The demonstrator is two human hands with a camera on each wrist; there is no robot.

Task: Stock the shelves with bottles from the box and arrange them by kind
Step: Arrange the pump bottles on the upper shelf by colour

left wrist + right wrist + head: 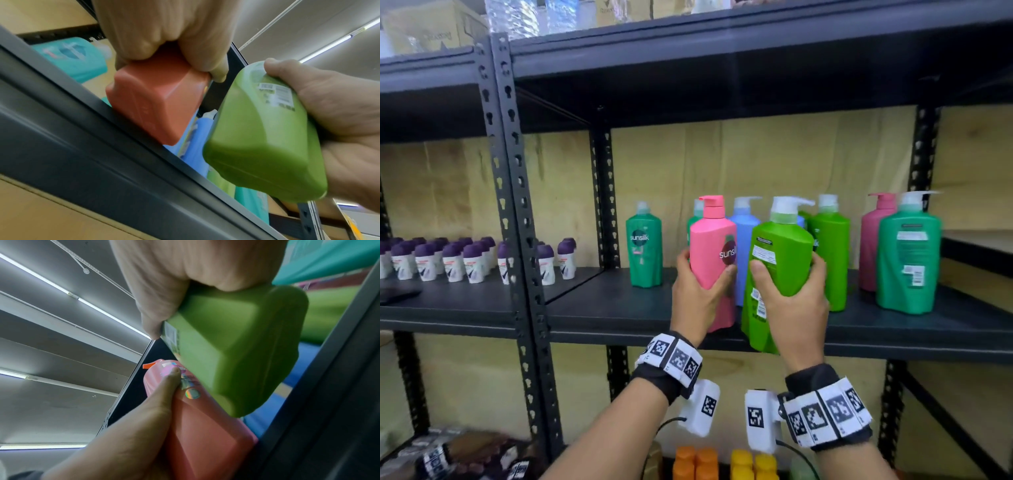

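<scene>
Your left hand (pixel 697 291) reaches up and forward from the wrist, fingers wrapped behind the pink bottle (pixel 714 260) and thumb pressed across its front just below the logo, so the grip is closed firmly round the bottle's middle. The bottle stands nearly upright over the front edge of the shelf (pixel 619 318); from the left wrist view its base (pixel 156 107) sits right at that edge, though you cannot tell whether it is resting on the board. Your right hand (pixel 796 301) rises beside it, palm turned inward, thumb laid on the label side of the light green bottle (pixel 779 270) and fingers curled round the far side, clasping it about the waist. That bottle leans a little to the right at the top, its base (pixel 242 344) hanging lower than the front edge of the shelf and clear of it. The two held bottles are just beside each other. Behind them on the shelf stand a blue bottle (pixel 746 233), another light green bottle (pixel 830 246), a dark pink one (pixel 871 240) and a teal one (pixel 909 260) toward the right end, and a lone teal bottle (pixel 643 246) nearer the left upright. Small purple-capped bottles (pixel 453 257) fill the neighbouring shelf to the left.
</scene>
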